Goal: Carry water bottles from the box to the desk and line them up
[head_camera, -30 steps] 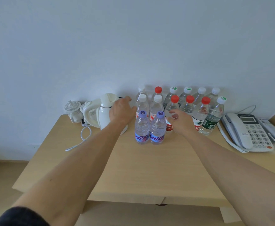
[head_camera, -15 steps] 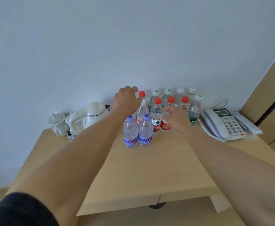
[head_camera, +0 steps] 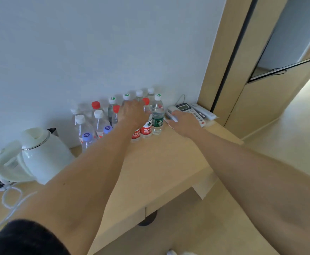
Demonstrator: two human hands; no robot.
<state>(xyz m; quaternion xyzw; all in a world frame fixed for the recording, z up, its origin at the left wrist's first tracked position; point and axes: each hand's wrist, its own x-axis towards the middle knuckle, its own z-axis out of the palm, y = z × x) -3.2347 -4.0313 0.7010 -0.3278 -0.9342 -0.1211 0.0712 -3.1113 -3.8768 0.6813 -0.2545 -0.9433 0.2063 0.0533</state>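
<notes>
Several clear water bottles stand in rows against the wall on the light wooden desk [head_camera: 159, 162]: white-capped ones [head_camera: 80, 124] at the left, two purple-capped ones [head_camera: 87, 138] in front, red-capped, red-labelled ones [head_camera: 146, 124] and a green-labelled one [head_camera: 158, 115] at the right. My left hand [head_camera: 132, 113] lies palm down over the middle bottles, covering a red-labelled bottle's top; no bottle is lifted. My right hand [head_camera: 184, 122] rests flat on the desk just right of the rows, holding nothing. The box is out of view.
A white kettle [head_camera: 40, 153] with a loose white cord [head_camera: 10, 199] stands at the desk's left. A grey desk phone [head_camera: 187, 109] and a remote [head_camera: 204, 111] lie at the right end by a wooden wall panel [head_camera: 222, 52]. Floor lies beyond the desk's right edge.
The view has swung right and tilted. My left hand moved right from the left bottles over the middle ones. My right hand slid right from the bottles to beside the phone.
</notes>
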